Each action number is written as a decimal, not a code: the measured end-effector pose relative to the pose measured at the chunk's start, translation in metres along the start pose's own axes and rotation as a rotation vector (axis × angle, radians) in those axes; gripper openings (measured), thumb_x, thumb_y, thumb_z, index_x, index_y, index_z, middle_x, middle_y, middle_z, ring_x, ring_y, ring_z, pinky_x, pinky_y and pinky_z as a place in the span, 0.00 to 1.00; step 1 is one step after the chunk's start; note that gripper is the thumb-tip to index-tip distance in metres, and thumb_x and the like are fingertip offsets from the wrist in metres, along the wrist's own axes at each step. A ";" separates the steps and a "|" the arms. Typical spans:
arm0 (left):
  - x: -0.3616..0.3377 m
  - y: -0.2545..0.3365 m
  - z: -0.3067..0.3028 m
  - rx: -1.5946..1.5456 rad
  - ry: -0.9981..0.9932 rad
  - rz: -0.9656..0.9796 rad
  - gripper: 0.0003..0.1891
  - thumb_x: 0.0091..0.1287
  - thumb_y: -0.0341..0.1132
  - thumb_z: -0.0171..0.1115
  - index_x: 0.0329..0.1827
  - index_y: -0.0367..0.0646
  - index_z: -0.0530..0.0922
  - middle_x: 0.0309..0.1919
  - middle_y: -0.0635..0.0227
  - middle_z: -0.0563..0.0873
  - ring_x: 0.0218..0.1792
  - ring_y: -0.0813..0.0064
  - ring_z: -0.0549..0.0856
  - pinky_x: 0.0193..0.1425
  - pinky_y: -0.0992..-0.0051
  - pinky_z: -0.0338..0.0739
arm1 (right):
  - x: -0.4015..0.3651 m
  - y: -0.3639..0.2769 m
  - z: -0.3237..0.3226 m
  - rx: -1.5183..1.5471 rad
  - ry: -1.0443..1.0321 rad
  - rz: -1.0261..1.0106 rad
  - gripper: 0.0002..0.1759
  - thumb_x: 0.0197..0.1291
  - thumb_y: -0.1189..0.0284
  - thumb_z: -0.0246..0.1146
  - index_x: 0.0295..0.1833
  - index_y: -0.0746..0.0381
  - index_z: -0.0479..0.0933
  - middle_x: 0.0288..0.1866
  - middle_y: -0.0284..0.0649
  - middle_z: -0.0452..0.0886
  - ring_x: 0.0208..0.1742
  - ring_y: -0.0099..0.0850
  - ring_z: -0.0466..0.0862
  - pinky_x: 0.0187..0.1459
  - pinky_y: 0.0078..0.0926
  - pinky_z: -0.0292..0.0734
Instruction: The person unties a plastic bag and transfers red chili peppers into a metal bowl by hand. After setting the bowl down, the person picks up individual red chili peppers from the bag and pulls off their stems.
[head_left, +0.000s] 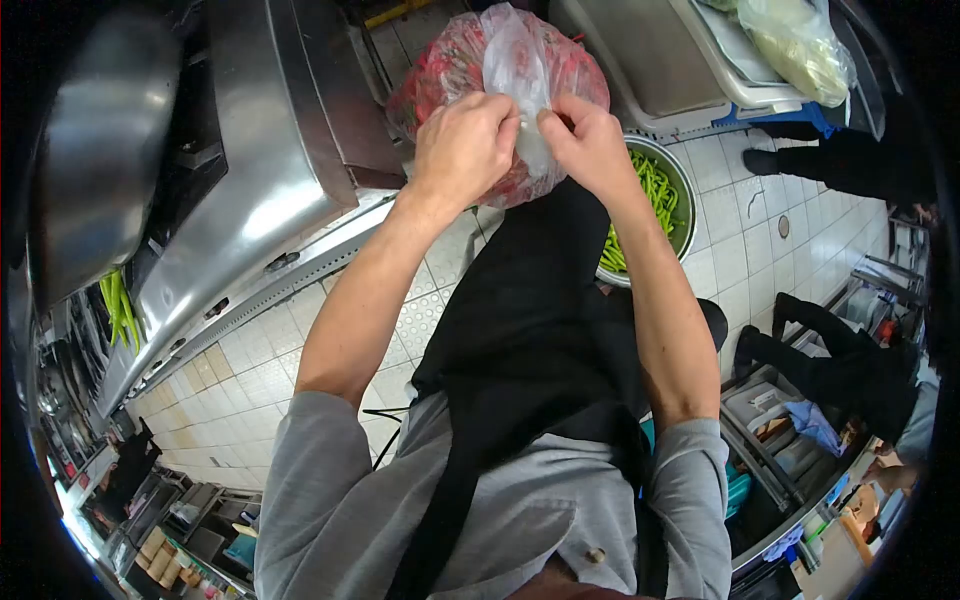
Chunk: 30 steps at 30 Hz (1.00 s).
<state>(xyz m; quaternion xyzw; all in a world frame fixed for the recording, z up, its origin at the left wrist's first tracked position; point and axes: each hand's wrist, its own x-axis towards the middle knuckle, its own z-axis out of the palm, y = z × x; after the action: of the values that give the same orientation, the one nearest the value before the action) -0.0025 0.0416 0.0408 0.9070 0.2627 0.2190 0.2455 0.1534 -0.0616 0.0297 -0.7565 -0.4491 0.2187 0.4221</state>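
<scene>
A big clear plastic bag (425, 75) bulges with red pieces that look like chillies, though the plastic blurs them. Its whitish, bunched-up neck (515, 60) lies between my two hands. My left hand (468, 140) has its fingers curled closed on the plastic at the left of the neck. On the right side, my right hand (585, 145) pinches the plastic between thumb and curled fingers. Below and right of the bag, partly behind my right forearm, stands a round metal bowl (688, 200) of green chillies (650, 190).
A steel counter (260, 170) runs along the left, with green chillies (118, 310) near its edge. Grey tubs (640, 60) and a bag of pale green produce (795, 45) are at upper right. People in dark trousers (840, 165) stand on the tiled floor (735, 260) at right.
</scene>
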 end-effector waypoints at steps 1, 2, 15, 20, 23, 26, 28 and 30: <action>0.001 0.001 0.000 0.000 0.008 0.003 0.08 0.69 0.36 0.65 0.43 0.41 0.83 0.37 0.58 0.85 0.36 0.54 0.85 0.42 0.60 0.80 | 0.002 0.002 -0.004 -0.004 0.002 -0.008 0.15 0.62 0.64 0.62 0.39 0.67 0.82 0.28 0.55 0.82 0.31 0.44 0.86 0.37 0.38 0.79; 0.000 0.003 -0.001 -0.226 0.006 -0.088 0.08 0.69 0.36 0.66 0.44 0.41 0.82 0.37 0.60 0.84 0.34 0.60 0.84 0.41 0.64 0.78 | 0.004 0.004 -0.007 0.016 0.008 0.002 0.15 0.62 0.64 0.62 0.40 0.67 0.83 0.29 0.54 0.83 0.32 0.44 0.86 0.38 0.38 0.79; -0.014 0.001 -0.012 0.084 0.028 0.068 0.09 0.69 0.38 0.69 0.44 0.43 0.82 0.30 0.66 0.87 0.40 0.68 0.84 0.50 0.70 0.71 | 0.003 -0.012 0.005 -0.006 0.032 0.032 0.15 0.62 0.65 0.62 0.40 0.68 0.82 0.29 0.53 0.83 0.33 0.40 0.86 0.39 0.38 0.78; -0.017 0.015 -0.017 0.043 0.205 0.146 0.06 0.66 0.33 0.70 0.41 0.44 0.83 0.39 0.66 0.88 0.45 0.61 0.84 0.55 0.64 0.69 | -0.002 0.003 0.004 0.121 0.075 0.022 0.15 0.62 0.65 0.62 0.39 0.68 0.81 0.28 0.52 0.83 0.31 0.37 0.85 0.38 0.37 0.78; -0.018 0.015 -0.011 -0.205 0.291 0.175 0.04 0.72 0.33 0.66 0.45 0.44 0.81 0.43 0.68 0.87 0.45 0.70 0.83 0.56 0.69 0.69 | 0.003 0.005 0.010 0.124 0.096 0.032 0.15 0.63 0.65 0.62 0.39 0.68 0.82 0.27 0.50 0.83 0.30 0.36 0.84 0.37 0.37 0.78; -0.024 0.021 -0.016 -1.200 0.360 -0.166 0.06 0.82 0.35 0.55 0.53 0.43 0.75 0.49 0.70 0.82 0.50 0.84 0.78 0.55 0.79 0.72 | 0.011 0.024 0.019 0.245 0.024 0.125 0.11 0.67 0.70 0.61 0.40 0.69 0.82 0.27 0.33 0.79 0.28 0.20 0.76 0.31 0.24 0.71; -0.016 0.018 -0.035 -1.241 0.340 -0.211 0.07 0.82 0.33 0.55 0.56 0.42 0.74 0.47 0.70 0.82 0.48 0.83 0.78 0.54 0.80 0.72 | 0.013 0.040 0.015 0.127 0.130 -0.011 0.10 0.68 0.71 0.61 0.40 0.66 0.82 0.26 0.30 0.77 0.26 0.18 0.74 0.27 0.21 0.68; -0.011 0.018 -0.044 -1.135 0.270 -0.252 0.09 0.81 0.32 0.55 0.59 0.42 0.74 0.48 0.70 0.82 0.49 0.83 0.78 0.54 0.79 0.72 | 0.007 0.045 0.007 0.222 0.097 0.081 0.09 0.69 0.71 0.61 0.39 0.65 0.82 0.26 0.29 0.76 0.25 0.17 0.72 0.26 0.21 0.66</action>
<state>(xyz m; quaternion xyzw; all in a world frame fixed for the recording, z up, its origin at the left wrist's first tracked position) -0.0271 0.0367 0.0820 0.5599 0.2390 0.4078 0.6805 0.1741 -0.0629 -0.0115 -0.7325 -0.3700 0.2471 0.5153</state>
